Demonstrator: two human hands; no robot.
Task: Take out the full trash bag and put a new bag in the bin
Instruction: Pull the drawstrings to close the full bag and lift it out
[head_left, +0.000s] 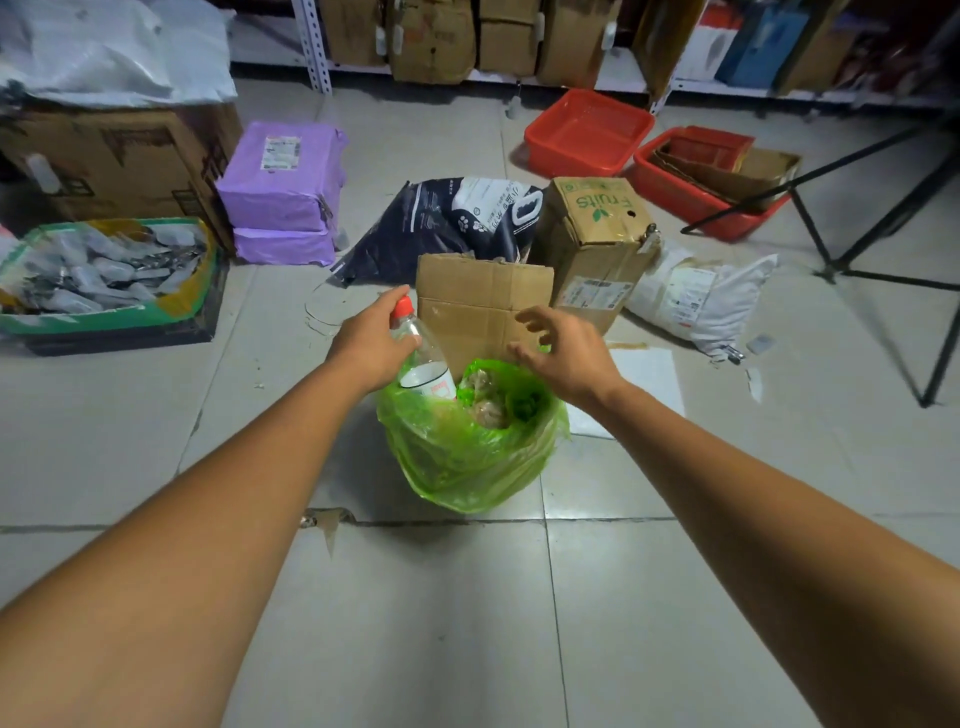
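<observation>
Head view: gripped a bottle (415, 343) by the neck with the left hand (371, 345), base down in the full green bag (467, 457) on the floor. Held the right hand (563, 358) spread, pinching nothing, just above the bag's far rim. Judged early: bag neither tied nor lifted out; saw no new bag, nor the bin itself.

The cardboard box (592, 234) carries the one clear word, "Fruits", in green and upside down from here, with a small leaf mark beside it. The dark bag (431, 228) bears white Chinese characters and paw prints, too small to read. Shipping labels on the purple parcel (283, 176), the box and the white parcel (701, 301) are blurred — likewise the label on the bottle (423, 364) in the trash bag (467, 457).
</observation>
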